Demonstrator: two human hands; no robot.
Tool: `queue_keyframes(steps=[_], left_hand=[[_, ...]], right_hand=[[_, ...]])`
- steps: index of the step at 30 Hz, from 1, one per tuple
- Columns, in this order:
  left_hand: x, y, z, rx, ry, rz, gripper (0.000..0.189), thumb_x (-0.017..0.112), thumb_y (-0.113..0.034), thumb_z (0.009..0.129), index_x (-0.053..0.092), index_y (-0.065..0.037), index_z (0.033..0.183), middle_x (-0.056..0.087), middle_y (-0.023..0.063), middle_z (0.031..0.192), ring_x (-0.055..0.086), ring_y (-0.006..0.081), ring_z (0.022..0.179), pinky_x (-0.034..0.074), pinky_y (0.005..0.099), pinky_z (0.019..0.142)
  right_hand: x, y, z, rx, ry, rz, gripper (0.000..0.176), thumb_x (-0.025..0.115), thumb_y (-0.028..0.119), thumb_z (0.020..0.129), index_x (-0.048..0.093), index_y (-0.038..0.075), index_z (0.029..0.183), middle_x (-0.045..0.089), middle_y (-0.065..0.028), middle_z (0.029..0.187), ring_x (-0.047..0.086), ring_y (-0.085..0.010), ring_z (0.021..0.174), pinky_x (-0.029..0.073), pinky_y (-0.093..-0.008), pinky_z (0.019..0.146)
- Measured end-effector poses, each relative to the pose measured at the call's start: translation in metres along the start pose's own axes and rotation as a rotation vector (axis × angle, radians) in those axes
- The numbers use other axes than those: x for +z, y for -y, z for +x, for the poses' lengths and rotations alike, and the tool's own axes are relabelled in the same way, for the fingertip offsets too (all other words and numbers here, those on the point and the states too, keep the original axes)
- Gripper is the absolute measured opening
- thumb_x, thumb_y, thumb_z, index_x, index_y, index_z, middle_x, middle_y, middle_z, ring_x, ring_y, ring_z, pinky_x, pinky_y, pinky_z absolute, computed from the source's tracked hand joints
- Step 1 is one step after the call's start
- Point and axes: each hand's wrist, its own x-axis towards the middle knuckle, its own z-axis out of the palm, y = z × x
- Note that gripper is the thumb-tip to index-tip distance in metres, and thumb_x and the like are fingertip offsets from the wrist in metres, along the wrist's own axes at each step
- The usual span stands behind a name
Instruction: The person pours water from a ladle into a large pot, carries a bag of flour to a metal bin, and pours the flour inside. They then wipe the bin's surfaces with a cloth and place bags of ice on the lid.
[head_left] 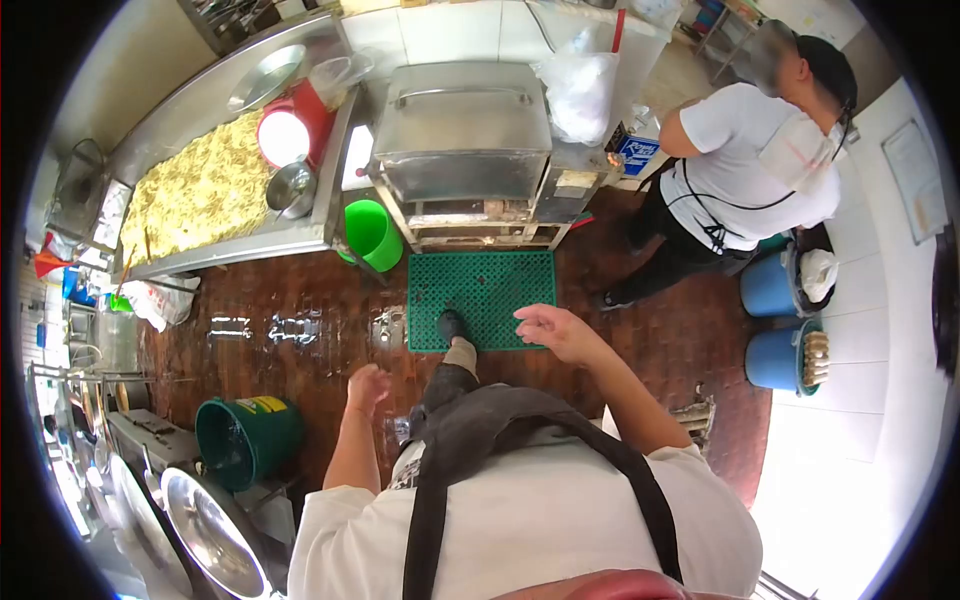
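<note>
My left hand (368, 388) hangs over the wet brown floor with its fingers curled in, a little blurred; nothing shows in it. My right hand (552, 330) is raised above the edge of the green perforated mat (481, 290). Its fingers are loosely bent and slightly apart, holding nothing. One dark shoe (452, 325) of mine rests on that mat. Beyond the mat stands a steel cabinet (460, 135) with a closed, handled lid. Neither hand touches any object.
Noodle-like yellow food (195, 190) fills a steel table, beside a metal bowl (291, 190) and a red container (310, 115). A lime bucket (371, 235), a dark green bucket (245, 440) and blue bins (775, 357) stand around. A co-worker (745, 170) is at the right.
</note>
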Motion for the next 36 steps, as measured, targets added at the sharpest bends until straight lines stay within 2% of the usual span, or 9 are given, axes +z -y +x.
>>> queue_keyframes(steps=[2,9,13,18,26,30,32,33,36], left_hand=[[0.076,-0.065,0.034,0.069,-0.194,0.088,0.02,0.059,-0.023,0.096,0.064,-0.009,0.108,0.068,0.0096,0.097,0.064,0.0178,0.075,0.052,0.0327,0.06],[0.283,-0.233,0.171,0.106,0.087,0.236,0.035,0.056,-0.023,0.097,0.056,-0.003,0.126,0.067,0.0126,0.111,0.068,0.0202,0.086,0.055,0.0322,0.074],[0.366,-0.269,0.224,0.079,0.336,0.463,0.045,0.058,-0.021,0.095,0.05,-0.001,0.135,0.067,0.0105,0.11,0.068,0.0204,0.088,0.057,0.0345,0.08],[0.447,-0.277,0.231,0.062,0.41,0.539,0.045,0.062,-0.027,0.096,0.054,-0.001,0.132,0.068,0.0095,0.107,0.066,0.0171,0.086,0.057,0.0317,0.078],[0.599,-0.318,0.237,0.665,0.526,0.935,0.043,0.07,-0.025,0.092,0.061,0.001,0.126,0.066,0.0075,0.089,0.058,0.0144,0.069,0.05,0.0294,0.065],[0.718,-0.333,0.235,0.939,0.406,1.191,0.047,0.072,-0.027,0.089,0.061,-0.002,0.127,0.064,0.0137,0.106,0.064,0.0228,0.088,0.053,0.0338,0.08],[0.754,-0.312,0.272,1.27,0.387,1.241,0.055,0.073,-0.036,0.087,0.059,-0.004,0.13,0.062,0.019,0.116,0.061,0.0348,0.102,0.05,0.0442,0.091],[0.769,-0.3,0.296,1.215,0.373,1.342,0.062,0.071,-0.044,0.086,0.057,-0.006,0.133,0.06,0.0211,0.121,0.056,0.0409,0.113,0.045,0.0504,0.097],[0.809,-0.286,0.301,1.227,0.234,1.601,0.059,0.075,-0.042,0.08,0.06,-0.013,0.129,0.057,0.0204,0.108,0.058,0.0367,0.103,0.048,0.0472,0.085]], right_hand=[[-0.023,0.008,0.016,0.064,-0.081,0.008,0.037,0.065,0.018,0.095,0.059,0.002,0.128,0.068,-0.0094,0.104,0.065,-0.0165,0.094,0.052,-0.0318,0.088],[-0.084,0.064,0.083,0.096,-0.339,-0.013,0.038,0.065,0.018,0.096,0.057,0.002,0.129,0.068,-0.0082,0.104,0.064,-0.0152,0.095,0.051,-0.0304,0.087],[-0.11,0.1,0.107,0.054,-0.435,-0.142,0.038,0.064,0.017,0.096,0.057,0.002,0.13,0.068,-0.0099,0.107,0.065,-0.0162,0.098,0.051,-0.0311,0.09],[-0.169,0.12,0.147,-0.074,-0.678,-0.094,0.033,0.065,0.02,0.094,0.063,-0.001,0.119,0.07,-0.0084,0.097,0.065,-0.0132,0.088,0.051,-0.028,0.082],[-0.335,0.205,0.242,-0.442,-0.98,-0.307,0.03,0.065,0.015,0.094,0.063,0.0,0.119,0.072,-0.0093,0.092,0.068,-0.0161,0.084,0.054,-0.0287,0.076],[-0.432,0.248,0.32,-0.524,-0.869,-0.691,0.036,0.066,0.016,0.092,0.062,0.004,0.125,0.071,-0.016,0.101,0.069,-0.0252,0.088,0.054,-0.0351,0.082],[-0.474,0.248,0.364,-0.589,-0.746,-0.839,0.041,0.068,0.02,0.09,0.06,0.006,0.128,0.067,-0.0198,0.109,0.067,-0.0315,0.097,0.052,-0.0412,0.087],[-0.492,0.246,0.388,-0.65,-0.688,-0.931,0.045,0.069,0.023,0.089,0.059,0.007,0.13,0.065,-0.0216,0.114,0.064,-0.0351,0.103,0.051,-0.045,0.091],[-0.511,0.248,0.44,-0.398,-0.491,-1.16,0.057,0.073,0.035,0.086,0.055,0.013,0.135,0.06,-0.0233,0.114,0.06,-0.0407,0.108,0.048,-0.0494,0.093]])
